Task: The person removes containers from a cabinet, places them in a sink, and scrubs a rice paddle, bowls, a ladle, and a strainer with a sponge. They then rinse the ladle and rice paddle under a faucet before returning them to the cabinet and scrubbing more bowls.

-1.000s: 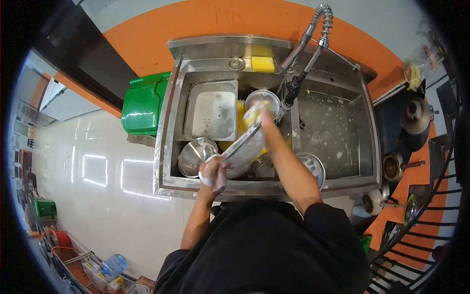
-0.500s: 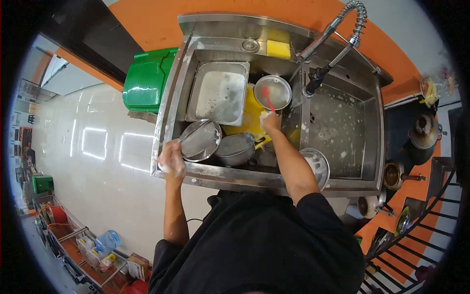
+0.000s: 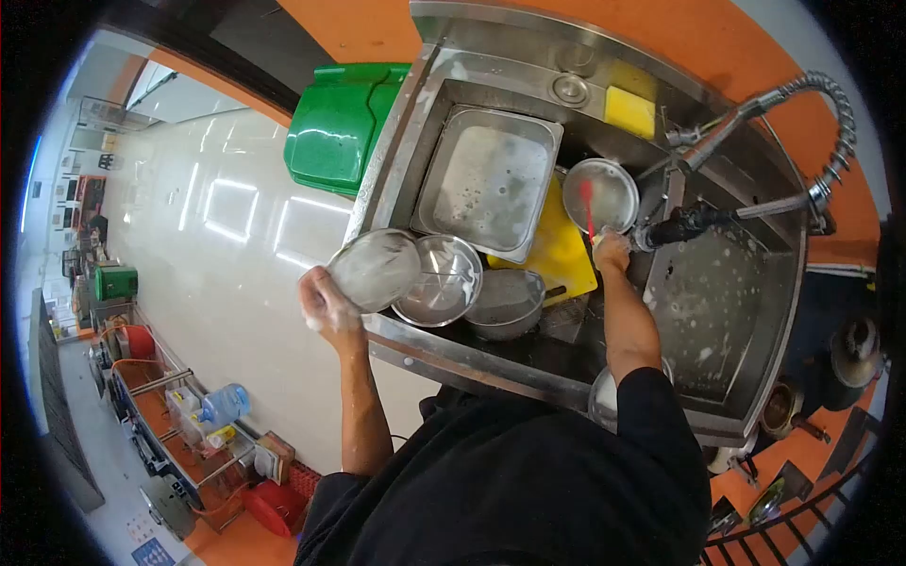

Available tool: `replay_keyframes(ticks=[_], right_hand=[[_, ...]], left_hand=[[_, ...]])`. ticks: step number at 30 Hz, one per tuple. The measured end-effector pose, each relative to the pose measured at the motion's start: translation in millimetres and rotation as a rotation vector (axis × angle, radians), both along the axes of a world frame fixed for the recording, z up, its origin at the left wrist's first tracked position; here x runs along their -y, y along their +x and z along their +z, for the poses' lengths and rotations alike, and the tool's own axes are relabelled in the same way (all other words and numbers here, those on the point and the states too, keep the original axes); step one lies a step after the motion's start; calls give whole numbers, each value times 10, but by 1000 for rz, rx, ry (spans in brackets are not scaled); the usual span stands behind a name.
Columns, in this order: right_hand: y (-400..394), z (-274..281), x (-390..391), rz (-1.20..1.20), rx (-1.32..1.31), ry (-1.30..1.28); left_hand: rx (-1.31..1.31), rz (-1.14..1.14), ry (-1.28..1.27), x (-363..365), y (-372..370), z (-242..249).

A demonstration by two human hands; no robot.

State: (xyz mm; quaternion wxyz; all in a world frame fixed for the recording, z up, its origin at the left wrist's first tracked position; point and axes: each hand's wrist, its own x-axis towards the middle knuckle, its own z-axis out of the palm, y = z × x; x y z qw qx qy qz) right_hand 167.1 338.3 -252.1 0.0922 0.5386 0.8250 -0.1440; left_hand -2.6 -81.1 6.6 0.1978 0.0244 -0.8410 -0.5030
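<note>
My left hand (image 3: pixel 327 300) grips the rim of a shallow round metal bowl (image 3: pixel 376 271), tilted and smeared with suds, over the sink's front left edge. Right beside it sits a shiny metal bowl (image 3: pixel 453 269) with foam on it, and then a grey pot (image 3: pixel 506 304) with a dark handle. My right hand (image 3: pixel 612 250) is closed at the near side of a small bowl of cloudy liquid (image 3: pixel 618 193). A red utensil (image 3: pixel 587 203) leans in that bowl, its handle reaching my fingers. Something pale and foamy shows at the fingertips, too small to make out.
A rectangular steel pan (image 3: pixel 491 179) of soapy water and a yellow board (image 3: pixel 557 250) lie in the left basin. A yellow sponge (image 3: pixel 630 112) rests on the back ledge. The spring faucet (image 3: pixel 830 160) arches over the right basin (image 3: pixel 708 321). A green bin (image 3: pixel 340 127) stands left.
My left hand has raised the bowl and tilted it left, uncovering the shiny bowl beneath. My right hand stays by the small bowl. The whole view has turned and shifted.
</note>
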Motion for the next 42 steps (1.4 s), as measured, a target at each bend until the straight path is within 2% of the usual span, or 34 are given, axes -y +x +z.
replay_keyframes(ticks=[2, 3, 5, 6, 7, 9, 10, 11, 13, 14, 16, 17, 18, 20, 21, 23, 25, 26, 27, 28, 29, 30, 31, 32, 33, 35, 36, 37, 39, 40, 42], right_hand=[[-20, 238, 68, 1, -35, -21], [7, 212, 106, 5, -37, -28], [66, 203, 119, 4, -133, -5], [53, 226, 120, 11, -137, -1], [49, 262, 122, 111, -101, 29], [50, 350, 91, 296, -26, 100], [59, 299, 50, 402, 85, 93], [90, 288, 66, 399, 88, 106], [33, 351, 79, 394, -15, 162], [25, 366, 61, 385, -5, 109], [51, 329, 26, 334, 44, 62], [49, 291, -10, 293, 73, 3], [100, 147, -40, 430, 100, 140], [42, 101, -56, 474, 140, 142], [2, 51, -108, 536, 181, 144], [-24, -44, -198, 577, 180, 144], [-38, 35, -132, 812, 202, 146], [-20, 118, -106, 765, 92, 99], [-73, 377, -40, 750, 100, 97], [-154, 685, 20, 654, 80, 94], [-168, 858, 19, 560, 61, 92], [-175, 863, -75, 547, 65, 104], [-208, 839, -181, 437, -76, 46], [-216, 817, -264, 329, -219, -11], [-194, 859, -274, 319, -220, 2], [-187, 930, -279, 35, -440, -189], [-187, 958, -242, -106, -503, -196], [-169, 974, -192, -109, -503, -190], [-153, 1036, -134, -422, -736, -290], [-81, 1203, -61, -548, -953, -534], [-13, 1378, 38, -566, -1040, -542]], left_hand=[[66, 50, 237, -18, 27, 177], [64, 54, 230, 26, 50, 219], [143, -99, 266, 160, 97, 279], [155, -185, 184, 244, 78, 290], [150, -177, 190, 297, 138, 285], [70, -342, -93, 309, 251, 285], [-101, -436, -71, 210, 294, 277], [-104, -438, -58, 253, 352, 146], [-494, -724, -427, 274, 458, -193], [-501, -720, -409, 276, 495, -261], [-373, -1126, -559, 209, 560, -260], [-379, -1138, -551, 203, 565, -327], [-314, -1174, -728, 229, 564, -451], [-154, -1199, -1043, 309, 511, -821], [-170, -1206, -1042, 280, 460, -859], [2, -1181, -1124, 235, 374, -942], [23, -1161, -1111, 213, 301, -1005], [123, -1171, -1074, 187, 286, -952], [213, -1178, -1037, 157, 262, -908], [172, -1220, -996, 283, 193, -1213], [163, -1235, -989, 276, 207, -1201], [241, -1228, -1010, 240, 205, -1158], [315, -1217, -1030, 193, 200, -1099], [312, -1201, -1034, 159, 212, -1038], [297, -1209, -1029, 159, 232, -1001], [221, -1183, -940, 143, 265, -949], [211, -1187, -934, 134, 275, -957], [189, -1193, -845, 124, 287, -976], [155, -1204, -752, 36, 295, -919], [200, -1186, -674, -57, 338, -797], [233, -1176, -594, -265, 411, -675]])
